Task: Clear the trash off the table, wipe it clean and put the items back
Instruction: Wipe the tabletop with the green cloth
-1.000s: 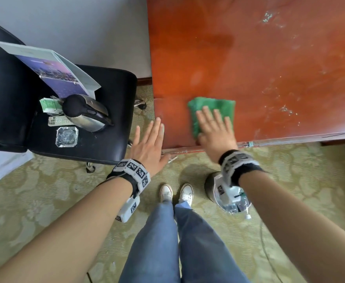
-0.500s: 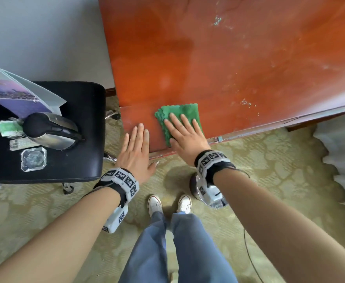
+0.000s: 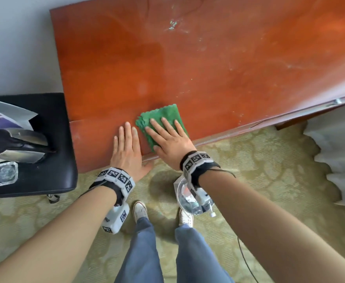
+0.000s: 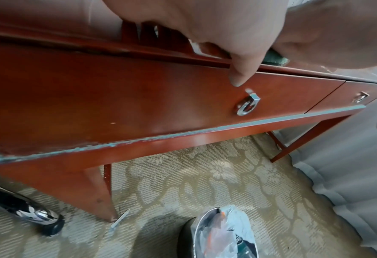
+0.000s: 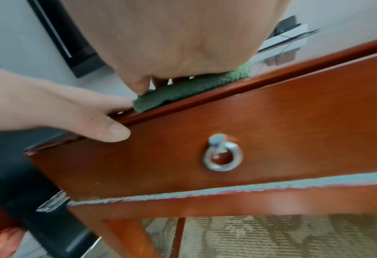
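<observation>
while i look down from the head camera, nearest to me are my jeans [image 3: 147, 254] and white shoes [image 3: 140, 209] on the patterned carpet [image 3: 269, 180]. just beyond my right shoe stands a round bin [image 3: 185, 199] with a plastic liner, partly hidden under my right wrist; the left wrist view shows it on the carpet in front of the table with wrappers inside.

next come my two hands at the front edge of the table [image 3: 208, 68]. my left hand [image 3: 127, 148] lies flat on the wood with fingers straight and close together, holding nothing, its thumb hanging over the edge against the drawer front [image 4: 139, 97]. just beside it, my right hand [image 3: 167, 139] presses flat on the green cloth [image 3: 163, 117], fingers spread and straight, not curled around it. the cloth sits folded on the tabletop right at the front edge, above the drawer with the ring pull [image 5: 223, 157]; in the right wrist view its thick edge reaches the table's lip and my left index finger touches its end.

off to my left, beside the table, a black chair [image 3: 51, 139] carries a kettle [image 3: 14, 146], a glass ashtray [image 3: 4, 173] in front of it, and a leaflet [image 3: 2, 117] behind it.

farther out, the tabletop stretches away with pale smears and a few small greenish specks [image 3: 173, 24] near its far side. a white curtain [image 3: 338, 150] hangs at the right, and a pale wall [image 3: 14, 48] runs behind the table and the chair.
</observation>
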### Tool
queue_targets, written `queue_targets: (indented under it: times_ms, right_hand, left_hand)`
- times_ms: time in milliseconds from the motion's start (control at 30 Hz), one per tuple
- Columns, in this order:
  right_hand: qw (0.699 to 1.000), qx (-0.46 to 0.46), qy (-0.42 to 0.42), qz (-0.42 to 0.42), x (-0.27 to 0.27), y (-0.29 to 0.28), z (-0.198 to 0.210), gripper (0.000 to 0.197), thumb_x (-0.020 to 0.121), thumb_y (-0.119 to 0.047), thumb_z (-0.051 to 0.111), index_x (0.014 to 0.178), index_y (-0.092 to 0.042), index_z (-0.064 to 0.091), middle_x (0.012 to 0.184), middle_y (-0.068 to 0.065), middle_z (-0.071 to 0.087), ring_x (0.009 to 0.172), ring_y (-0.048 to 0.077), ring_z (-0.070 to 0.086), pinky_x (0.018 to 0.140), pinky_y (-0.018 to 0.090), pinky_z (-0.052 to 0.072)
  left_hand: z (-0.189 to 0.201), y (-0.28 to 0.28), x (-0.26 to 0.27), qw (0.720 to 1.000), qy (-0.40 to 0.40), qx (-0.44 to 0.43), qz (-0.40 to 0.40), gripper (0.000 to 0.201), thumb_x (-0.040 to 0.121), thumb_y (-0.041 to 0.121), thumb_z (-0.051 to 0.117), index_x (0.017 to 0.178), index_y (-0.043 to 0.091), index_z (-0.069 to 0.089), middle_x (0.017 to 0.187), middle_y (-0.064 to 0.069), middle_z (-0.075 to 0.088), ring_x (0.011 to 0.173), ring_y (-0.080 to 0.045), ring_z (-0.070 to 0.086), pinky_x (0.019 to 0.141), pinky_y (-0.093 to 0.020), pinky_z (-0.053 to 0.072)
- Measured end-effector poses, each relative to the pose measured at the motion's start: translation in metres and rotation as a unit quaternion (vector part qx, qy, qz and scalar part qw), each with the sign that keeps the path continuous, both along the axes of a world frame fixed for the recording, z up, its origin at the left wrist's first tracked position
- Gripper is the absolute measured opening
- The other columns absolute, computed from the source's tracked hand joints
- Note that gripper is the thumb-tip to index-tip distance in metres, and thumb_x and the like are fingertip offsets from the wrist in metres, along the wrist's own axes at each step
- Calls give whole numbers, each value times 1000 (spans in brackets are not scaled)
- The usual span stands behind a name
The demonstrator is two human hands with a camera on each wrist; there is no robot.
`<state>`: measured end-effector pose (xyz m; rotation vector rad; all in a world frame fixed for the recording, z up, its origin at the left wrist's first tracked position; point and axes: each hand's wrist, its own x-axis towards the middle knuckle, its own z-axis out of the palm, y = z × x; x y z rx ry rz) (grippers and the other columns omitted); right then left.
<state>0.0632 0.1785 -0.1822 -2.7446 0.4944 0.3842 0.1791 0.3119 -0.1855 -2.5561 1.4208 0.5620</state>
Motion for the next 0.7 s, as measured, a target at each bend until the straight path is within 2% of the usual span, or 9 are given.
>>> queue_targets:
  times_ms: [33, 100, 200, 300, 367, 467, 567, 633, 700]
  right_hand:
    - [1000, -4, -10, -8, -9, -16, -1, 61, 103, -40, 28, 158, -32, 3, 165, -8, -5, 152, 21, -6, 122, 48, -6]
    - [990, -31, -17, -139, -45, -61, -6, 62, 102, -40, 31, 158, -34, 5, 166, -8, -4, 153, 21, -3, 122, 48, -2]
    - [917, -55, -13, -396, -125, -139, -7, 62, 101, -42, 26, 158, -32, 4, 166, -6, -4, 152, 24, -2, 121, 54, -1]
    - [873, -32, 24, -487, -151, -170, -1, 64, 100, -42, 23, 158, -26, 2, 166, -2, -5, 152, 27, -5, 119, 58, -3]
    - [897, -36, 19, -439, -121, -158, 2, 66, 101, -42, 27, 159, -22, 3, 166, 2, -4, 152, 30, -3, 120, 57, -3]
    - [973, -9, 6, -229, -49, -106, 5, 66, 101, -41, 29, 159, -22, 2, 166, 1, -5, 152, 30, -6, 121, 53, -5]
    - [997, 28, 18, -76, 0, -62, 10, 65, 101, -36, 31, 158, -25, 3, 166, -4, -6, 152, 26, -8, 122, 50, -6]
    - [998, 22, 12, -66, 4, -81, 10, 65, 101, -31, 34, 158, -28, 2, 166, -6, -7, 152, 23, -8, 122, 48, -5]
    - [986, -7, 6, -166, -15, -122, 6, 67, 100, -29, 36, 158, -29, 3, 166, -5, -6, 152, 24, -5, 122, 48, -3]
  left_hand:
    - [0, -8, -7, 1000, 6, 1, 4, 119, 84, 74, 47, 154, -1, -13, 161, -20, -25, 151, -36, -15, 124, -51, 3]
    - [1, -21, -15, 1000, 17, 13, 17, 117, 86, 74, 43, 154, 0, -17, 159, -19, -29, 150, -35, -18, 124, -50, 0]
    - [2, -33, -23, 998, 26, 25, 44, 115, 87, 76, 37, 153, 2, -21, 158, -19, -33, 149, -36, -22, 123, -51, -3]
    - [3, -37, -26, 998, 25, 26, 51, 113, 87, 77, 33, 153, 2, -19, 159, -19, -30, 150, -35, -20, 123, -51, -3]
    - [4, -45, -25, 998, 33, 25, 52, 111, 89, 75, 32, 154, 1, -18, 159, -18, -30, 150, -33, -20, 123, -50, -3]
    - [4, -63, -19, 998, 37, 11, 51, 108, 90, 74, 33, 155, 1, -15, 160, -18, -27, 151, -32, -18, 124, -50, -1]
    - [2, -81, -8, 999, 33, 4, 39, 104, 92, 71, 33, 156, 2, -11, 162, -17, -22, 152, -30, -15, 124, -49, 1]
    - [3, -90, 3, 999, 39, 4, 37, 99, 94, 67, 32, 156, 5, -12, 162, -13, -24, 152, -27, -15, 124, -48, 0]
    - [5, -99, 16, 998, 52, 7, 41, 95, 96, 65, 31, 156, 9, -17, 161, -9, -29, 151, -23, -19, 124, -48, -3]
